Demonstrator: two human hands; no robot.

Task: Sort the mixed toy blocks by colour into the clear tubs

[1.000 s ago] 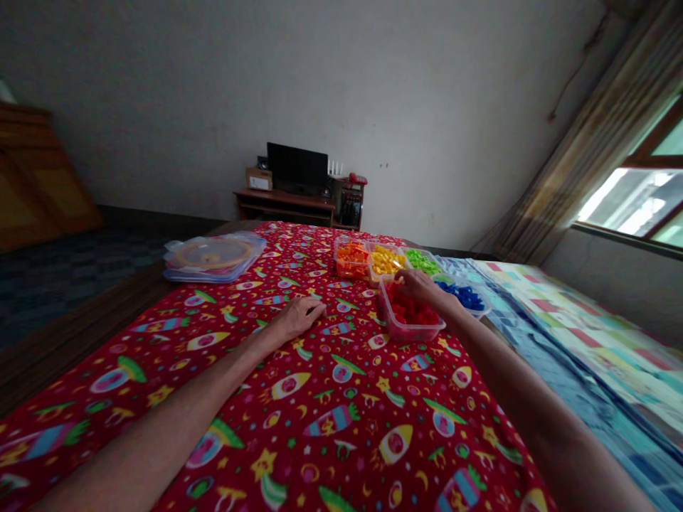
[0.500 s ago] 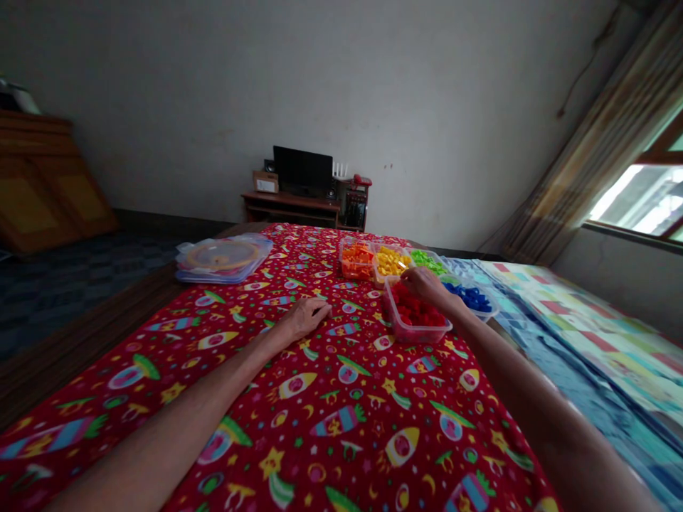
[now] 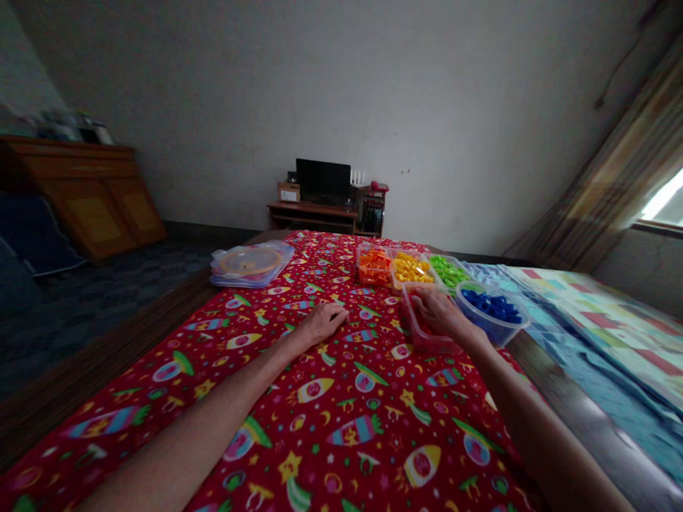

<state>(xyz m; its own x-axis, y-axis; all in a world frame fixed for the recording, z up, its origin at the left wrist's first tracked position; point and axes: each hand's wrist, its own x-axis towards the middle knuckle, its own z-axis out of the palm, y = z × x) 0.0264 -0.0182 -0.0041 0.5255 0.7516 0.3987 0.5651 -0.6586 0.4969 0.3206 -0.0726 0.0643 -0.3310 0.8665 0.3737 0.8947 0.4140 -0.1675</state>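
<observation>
My left hand (image 3: pixel 323 321) rests on the red patterned cloth (image 3: pixel 341 384), fingers loosely curled. A gap shows between its thumb and forefinger, and I see nothing held there. My right hand (image 3: pixel 440 311) reaches down into a clear plastic tub (image 3: pixel 435 346) of red pieces, left of the blue tub. Its fingertips are partly hidden among the red, so what they grip does not show. Behind stand tubs of orange pieces (image 3: pixel 375 263), yellow pieces (image 3: pixel 413 269) and green pieces (image 3: pixel 447 270). A round-edged tub of blue pieces (image 3: pixel 491 306) sits beside my right wrist.
Stacked clear lids (image 3: pixel 252 264) lie at the far left of the table. A bed with a patchwork cover (image 3: pixel 602 306) runs along the right. Beyond the table are a desk with a monitor (image 3: pixel 323 182) and, to the left, a wooden cabinet (image 3: pixel 101 206).
My right hand has gone from over the far rim of the red tub down into it. The view has turned left, shifting everything rightward. My left hand stays on the cloth.
</observation>
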